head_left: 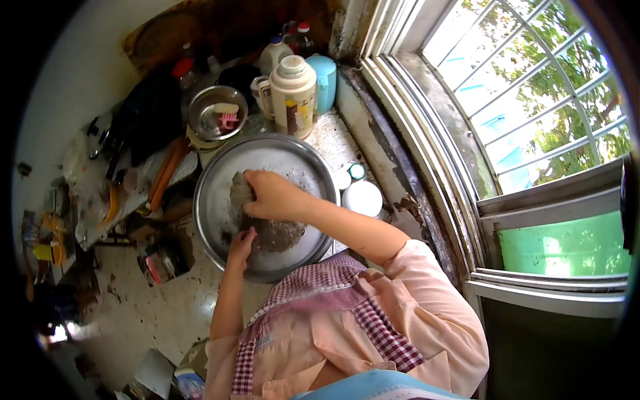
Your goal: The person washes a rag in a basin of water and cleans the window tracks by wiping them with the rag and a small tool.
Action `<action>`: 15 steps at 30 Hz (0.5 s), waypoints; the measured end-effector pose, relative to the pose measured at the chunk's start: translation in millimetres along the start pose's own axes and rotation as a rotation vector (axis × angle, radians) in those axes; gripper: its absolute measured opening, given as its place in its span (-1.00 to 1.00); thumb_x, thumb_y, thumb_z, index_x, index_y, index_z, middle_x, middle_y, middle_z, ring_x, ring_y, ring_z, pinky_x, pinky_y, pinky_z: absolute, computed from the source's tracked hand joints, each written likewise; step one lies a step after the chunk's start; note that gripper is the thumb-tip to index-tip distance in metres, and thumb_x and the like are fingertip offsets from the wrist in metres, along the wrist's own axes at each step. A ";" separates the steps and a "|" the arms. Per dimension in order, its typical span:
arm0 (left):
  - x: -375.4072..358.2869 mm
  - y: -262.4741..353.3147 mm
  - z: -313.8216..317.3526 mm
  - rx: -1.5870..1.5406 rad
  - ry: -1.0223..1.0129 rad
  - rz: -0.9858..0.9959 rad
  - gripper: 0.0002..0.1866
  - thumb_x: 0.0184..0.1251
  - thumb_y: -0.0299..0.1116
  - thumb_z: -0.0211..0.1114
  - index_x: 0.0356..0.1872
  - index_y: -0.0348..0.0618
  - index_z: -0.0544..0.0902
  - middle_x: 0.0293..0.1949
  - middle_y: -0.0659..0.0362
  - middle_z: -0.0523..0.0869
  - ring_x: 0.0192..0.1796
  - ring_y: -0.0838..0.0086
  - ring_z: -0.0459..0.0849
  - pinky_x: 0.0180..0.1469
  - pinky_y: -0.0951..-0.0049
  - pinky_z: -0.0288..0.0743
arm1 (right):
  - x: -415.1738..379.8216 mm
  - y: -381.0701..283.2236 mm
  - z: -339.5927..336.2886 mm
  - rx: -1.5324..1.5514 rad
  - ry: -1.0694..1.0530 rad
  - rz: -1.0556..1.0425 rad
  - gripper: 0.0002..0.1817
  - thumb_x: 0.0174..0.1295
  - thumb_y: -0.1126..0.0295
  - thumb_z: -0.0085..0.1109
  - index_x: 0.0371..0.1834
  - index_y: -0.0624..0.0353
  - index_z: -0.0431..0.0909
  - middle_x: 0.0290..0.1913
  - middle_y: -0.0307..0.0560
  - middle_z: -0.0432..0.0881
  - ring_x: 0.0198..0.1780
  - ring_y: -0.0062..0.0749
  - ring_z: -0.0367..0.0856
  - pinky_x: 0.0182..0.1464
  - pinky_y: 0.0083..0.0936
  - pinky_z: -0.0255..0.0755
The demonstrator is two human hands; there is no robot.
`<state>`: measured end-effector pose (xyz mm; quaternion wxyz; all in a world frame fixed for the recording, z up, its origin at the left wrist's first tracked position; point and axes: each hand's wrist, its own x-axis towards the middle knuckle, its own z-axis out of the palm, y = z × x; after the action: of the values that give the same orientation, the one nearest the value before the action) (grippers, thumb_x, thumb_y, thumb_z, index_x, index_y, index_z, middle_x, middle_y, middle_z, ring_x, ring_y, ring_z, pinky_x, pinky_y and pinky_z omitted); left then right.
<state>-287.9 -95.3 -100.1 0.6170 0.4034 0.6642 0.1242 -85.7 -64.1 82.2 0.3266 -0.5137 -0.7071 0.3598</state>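
A wide, round metal basin (313, 157) stands in front of me on the counter. In it lies a grey-brown, crumbly-looking mass (280, 237), with small bits scattered over the metal. My right hand (273, 197) is closed over the basin, its fingers around a grey-green lump (240, 191) whose kind I cannot make out. Lower left, at the near side of the basin, my left hand (241, 248) has its fingers bent close to a dark patch of the mass. What those fingers hold, if anything, is hidden.
Behind the basin stand a small metal bowl (200, 110) with a pink brush-like item, a cream thermos jug (293, 100) and a blue jug (323, 83). A white round container (363, 199) sits right of the basin. A barred window (533, 100) lines the right side.
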 end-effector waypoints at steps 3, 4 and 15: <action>-45.1 39.8 0.0 -0.920 -0.443 -0.200 -0.40 0.21 0.20 0.11 -0.10 -0.23 0.48 -0.34 0.09 0.59 -0.37 0.41 0.59 -0.33 0.43 0.51 | -1.6 8.8 9.2 -0.119 -0.066 -0.102 -0.60 -0.22 0.39 0.21 -0.27 0.39 0.43 -0.30 0.26 0.53 -0.17 0.12 0.51 -0.08 -0.19 0.39; -43.2 40.6 1.5 -0.972 -0.513 -0.192 -0.42 0.21 0.16 0.12 -0.06 -0.19 0.47 -0.31 0.09 0.60 -0.34 0.40 0.58 -0.32 0.39 0.51 | -5.2 8.6 10.1 -0.162 -0.113 -0.100 -0.59 -0.21 0.40 0.20 -0.24 0.38 0.43 -0.25 0.25 0.53 -0.12 0.11 0.50 -0.04 -0.21 0.38; -17.4 22.1 29.8 -1.135 -0.576 -0.014 -0.66 0.32 -0.13 -0.03 -0.05 -0.13 0.47 -0.30 0.09 0.60 -0.40 0.34 0.58 -0.48 0.30 0.48 | -12.0 60.0 -6.6 0.587 -0.226 0.320 -0.39 0.00 0.11 0.36 0.00 0.35 0.45 -0.10 0.04 0.58 -0.08 -0.42 0.57 -0.03 -0.48 0.45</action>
<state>-253.5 -103.0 -79.1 0.8895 0.0268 0.3050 0.3392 -47.7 -61.7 33.9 0.3196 -0.4591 -0.5157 0.6489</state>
